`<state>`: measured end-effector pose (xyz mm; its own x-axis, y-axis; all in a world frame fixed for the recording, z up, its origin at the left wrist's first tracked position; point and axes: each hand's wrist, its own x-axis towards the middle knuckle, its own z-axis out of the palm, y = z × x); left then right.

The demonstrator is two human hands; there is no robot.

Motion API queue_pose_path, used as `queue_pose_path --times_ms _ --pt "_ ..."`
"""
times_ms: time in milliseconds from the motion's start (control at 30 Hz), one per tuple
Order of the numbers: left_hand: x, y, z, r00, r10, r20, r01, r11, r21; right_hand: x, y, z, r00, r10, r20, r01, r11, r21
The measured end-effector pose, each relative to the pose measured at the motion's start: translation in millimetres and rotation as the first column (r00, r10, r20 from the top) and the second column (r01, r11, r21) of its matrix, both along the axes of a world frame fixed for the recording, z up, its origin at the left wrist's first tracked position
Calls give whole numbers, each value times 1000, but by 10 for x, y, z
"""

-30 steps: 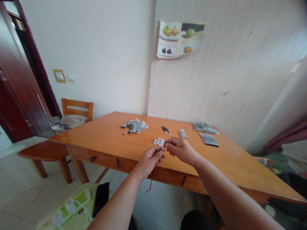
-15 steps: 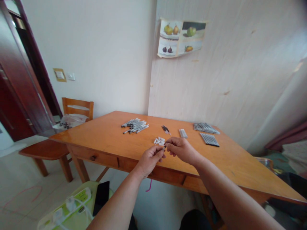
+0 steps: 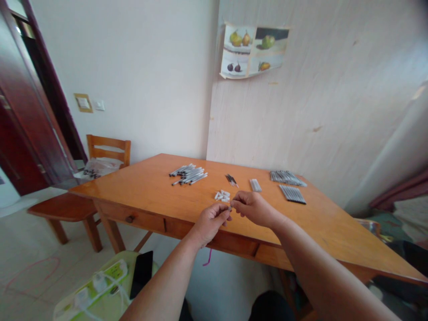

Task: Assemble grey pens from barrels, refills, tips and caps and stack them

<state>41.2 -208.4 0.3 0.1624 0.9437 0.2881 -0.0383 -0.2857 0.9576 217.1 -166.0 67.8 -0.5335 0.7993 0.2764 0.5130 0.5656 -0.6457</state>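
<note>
Head view: we look forward and down over a wooden table point(image 3: 160, 198) pushed against a pale wall point(image 3: 150, 76).
Left hand: our left hand point(image 3: 211, 221) reaches in from below, thumb and forefinger pressed together on a tiny piece point(image 3: 230, 207), mostly hidden and too small for us to identify.
Right hand: our right hand point(image 3: 250, 207) meets it from the other side, thumb and forefinger pinched on the same piece.
Piece: it is held above the table's near edge, between the two sets of fingertips.
Caps: just beyond the fingertips, small white caps point(image 3: 222, 195) lie in a loose cluster.
Pens: to the left, a jumbled pen heap point(image 3: 189, 174), grey with dark ends; to the right, a neat pen row point(image 3: 292, 195), with a pen stack point(image 3: 286, 178) just behind it.
Between them: a few dark, pale-ended sticks point(image 3: 231, 180) and, to their right, a row of whitish tubes point(image 3: 255, 185).
On the wall: a poster point(image 3: 254, 52) of painted fruit in four panels, its lower edge curling.
Lower left: a power strip point(image 3: 100, 281) and a black phone point(image 3: 142, 274) on a pale green stool point(image 3: 125, 257).
Far left: a wooden chair point(image 3: 110, 142) with a see-through bag point(image 3: 103, 166).
</note>
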Motion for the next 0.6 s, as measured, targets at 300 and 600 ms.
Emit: queue_pose_path --times_ms 300,600 --pt "1 -8 12 1000 0 -25 0 1000 -7 51 64 -48 997 74 -23 -74 997 -8" --pt "35 -21 25 999 12 -43 -12 1000 -6 51 52 -91 999 25 30 -28 994 103"
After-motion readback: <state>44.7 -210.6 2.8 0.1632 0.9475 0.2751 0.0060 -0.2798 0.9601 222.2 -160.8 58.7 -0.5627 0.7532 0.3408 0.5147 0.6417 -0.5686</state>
